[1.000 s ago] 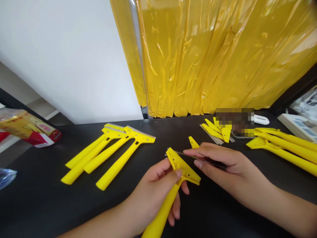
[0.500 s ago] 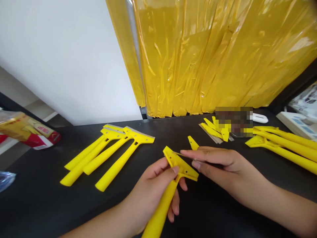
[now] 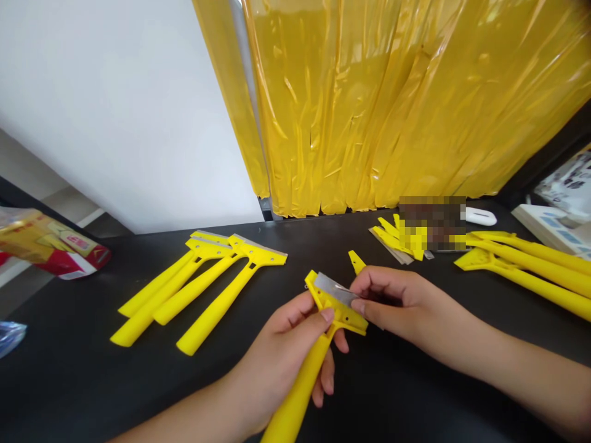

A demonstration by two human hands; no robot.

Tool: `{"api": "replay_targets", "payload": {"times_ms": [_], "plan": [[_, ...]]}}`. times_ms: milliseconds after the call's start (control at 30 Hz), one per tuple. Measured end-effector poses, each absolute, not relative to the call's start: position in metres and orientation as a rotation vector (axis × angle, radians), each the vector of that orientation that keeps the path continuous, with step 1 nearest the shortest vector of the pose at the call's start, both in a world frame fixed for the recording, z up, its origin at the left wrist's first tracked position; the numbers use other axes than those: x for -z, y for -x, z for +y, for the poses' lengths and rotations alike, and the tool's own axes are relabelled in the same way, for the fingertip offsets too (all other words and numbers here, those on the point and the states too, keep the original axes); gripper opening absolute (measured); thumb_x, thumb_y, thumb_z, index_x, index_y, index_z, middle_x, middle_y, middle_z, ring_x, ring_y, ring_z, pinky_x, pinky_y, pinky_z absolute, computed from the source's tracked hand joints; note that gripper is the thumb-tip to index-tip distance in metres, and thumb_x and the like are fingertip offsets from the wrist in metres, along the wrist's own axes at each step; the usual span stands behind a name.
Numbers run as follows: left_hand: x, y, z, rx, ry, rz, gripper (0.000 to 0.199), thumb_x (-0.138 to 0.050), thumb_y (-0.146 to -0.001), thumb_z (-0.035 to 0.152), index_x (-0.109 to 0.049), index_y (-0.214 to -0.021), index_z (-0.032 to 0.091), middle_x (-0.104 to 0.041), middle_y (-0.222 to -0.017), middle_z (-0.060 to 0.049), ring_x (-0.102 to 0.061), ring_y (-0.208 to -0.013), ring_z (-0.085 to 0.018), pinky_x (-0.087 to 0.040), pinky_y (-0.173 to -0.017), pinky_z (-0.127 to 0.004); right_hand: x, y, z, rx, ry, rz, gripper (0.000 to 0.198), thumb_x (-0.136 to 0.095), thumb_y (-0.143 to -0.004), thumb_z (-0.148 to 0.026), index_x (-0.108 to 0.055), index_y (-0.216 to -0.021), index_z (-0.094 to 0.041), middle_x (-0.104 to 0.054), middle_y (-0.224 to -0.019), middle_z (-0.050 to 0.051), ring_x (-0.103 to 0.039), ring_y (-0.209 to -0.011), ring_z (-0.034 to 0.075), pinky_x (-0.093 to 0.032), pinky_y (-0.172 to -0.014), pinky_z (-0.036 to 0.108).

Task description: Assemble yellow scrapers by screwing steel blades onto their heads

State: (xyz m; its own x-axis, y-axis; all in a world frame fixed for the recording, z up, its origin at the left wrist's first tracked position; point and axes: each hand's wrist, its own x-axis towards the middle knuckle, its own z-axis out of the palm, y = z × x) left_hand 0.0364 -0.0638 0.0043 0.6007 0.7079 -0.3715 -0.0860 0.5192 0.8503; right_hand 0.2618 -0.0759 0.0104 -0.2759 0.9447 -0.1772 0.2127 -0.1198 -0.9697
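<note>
My left hand (image 3: 290, 341) grips a yellow scraper handle (image 3: 295, 391) just below its wide head, thumb on the face and the other fingers behind. The head tilts up, and two screw holes show in it. My right hand (image 3: 397, 295) pinches a thin grey metal blade (image 3: 333, 290) between thumb and fingers. That blade lies over the upper part of the scraper head; whether it rests flat in it I cannot tell. Just behind my right fingers a loose yellow cover piece (image 3: 356, 261) lies on the black table (image 3: 148, 381).
Several scrapers fitted with blades (image 3: 231, 286) lie at left. Back right are yellow cover pieces (image 3: 397, 237) by a blurred-out patch, a white oval object (image 3: 481, 216) and bare yellow handles (image 3: 530, 277). A red-and-yellow package (image 3: 55, 243) stands far left. Yellow plastic sheeting (image 3: 360, 111) hangs behind.
My right hand has turned the blade from edge-on to flat-facing and brought it over the scraper head. Its fingers have curled in more. My left hand has stayed nearly still.
</note>
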Motion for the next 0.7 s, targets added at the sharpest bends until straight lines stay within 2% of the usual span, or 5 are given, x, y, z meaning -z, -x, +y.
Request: {"api": "replay_targets", "payload": {"times_ms": [167,300,700], "plan": [[-0.0046,-0.0359,-0.0656,-0.565,-0.918,0.822,0.027,-0.062,-0.106,0.045,-0.062,-0.104,0.018,-0.071,-0.09,-0.002,-0.06,-0.047,-0.006,-0.048,-0.038,-0.013,-0.0096,-0.2656,-0.0745,-1.511,1.315,-1.416,0.037,-0.08,-0.092,-0.054,-0.066,-0.084,-0.021,-0.06,-0.072,-0.004,-0.047,-0.067,0.013,-0.033,-0.063,0.028],[-0.0036,-0.0356,-0.0662,-0.56,-0.939,0.805,0.029,-0.062,-0.106,0.047,-0.061,-0.102,0.018,-0.07,-0.091,-0.002,-0.06,-0.047,-0.006,-0.047,-0.038,-0.013,-0.0082,-0.2657,-0.0748,-1.56,1.32,-1.414,0.038,-0.085,-0.088,-0.051,-0.064,-0.078,-0.02,-0.056,-0.067,-0.006,-0.043,-0.065,0.012,-0.029,-0.061,0.028],[-0.0048,-0.0347,-0.065,-0.506,-0.987,0.785,0.029,-0.064,-0.104,0.047,-0.062,-0.1,0.018,-0.07,-0.089,-0.002,-0.059,-0.047,-0.006,-0.047,-0.037,-0.013,-0.0095,-0.2617,-0.0742,-1.575,1.306,-1.427,0.035,-0.086,-0.087,-0.051,-0.069,-0.087,-0.02,-0.062,-0.077,-0.003,-0.051,-0.074,0.015,-0.039,-0.069,0.028]]}}
